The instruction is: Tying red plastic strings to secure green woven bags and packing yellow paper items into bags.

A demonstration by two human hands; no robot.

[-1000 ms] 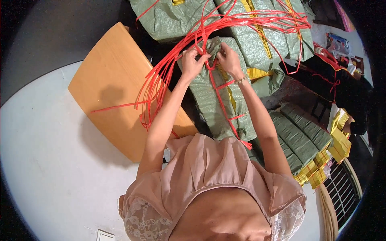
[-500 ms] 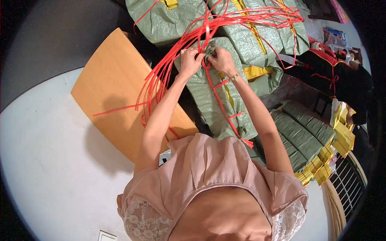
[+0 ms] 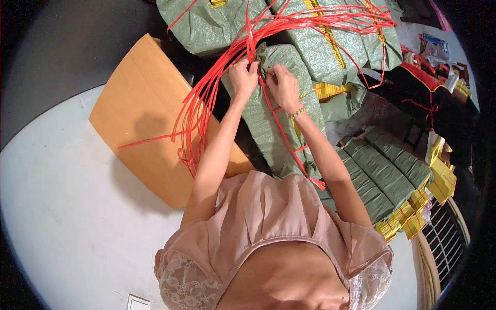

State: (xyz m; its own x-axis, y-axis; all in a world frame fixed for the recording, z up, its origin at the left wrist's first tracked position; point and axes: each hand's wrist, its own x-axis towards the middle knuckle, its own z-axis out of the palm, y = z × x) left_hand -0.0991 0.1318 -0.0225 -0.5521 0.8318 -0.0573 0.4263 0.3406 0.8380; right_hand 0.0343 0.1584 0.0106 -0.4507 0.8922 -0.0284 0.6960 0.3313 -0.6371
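While smooth pale floor or wall fills the far left, a tan board [image 3: 150,113] slants across it, flat, faintly grained, one edge bowed by the lens, a soft shadow lying on its face. Over its right side spills the cord [image 3: 199,106], a loose sheaf of thin, glossy red plastic strands arching up and away to the right. And now the left hand [image 3: 243,78]: thumb and forefinger pinch the cord at the top of the bale [image 3: 281,137]! That bale sits centre, right in front of the person, a long block in crinkled, grey-green woven plastic, red cord tied down its length with short cross ties. Just beside, the right hand [image 3: 284,90] curls its fingers in at the gathered neck of wrapping; whether they grip cord or wrap, I cannot tell. A beaded bracelet [image 3: 297,112] rings that wrist. Rightward, yellow paper [image 3: 330,91] pokes from another green wrapper, then come dark, ribbed bundles [image 3: 385,170], and finally a wire grid [image 3: 447,230], thin-barred and curved-framed.
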